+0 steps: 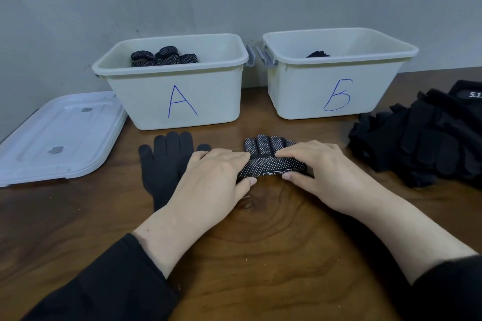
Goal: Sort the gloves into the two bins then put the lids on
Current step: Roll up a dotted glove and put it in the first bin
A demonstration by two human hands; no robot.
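Pinching one dotted glove (pixel 271 164), two hands (pixel 216 172) (pixel 315 167) work before two bins (pixel 172 101) (pixel 336 96).

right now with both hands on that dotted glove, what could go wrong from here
1. The dotted glove, rolled between the left hand and right hand, may unroll when lifted.
2. It matches the dotted ones in bin A; bin B is just as near, so a mis-sort is possible.
3. The left wrist lies over the plain glove and could drag it.
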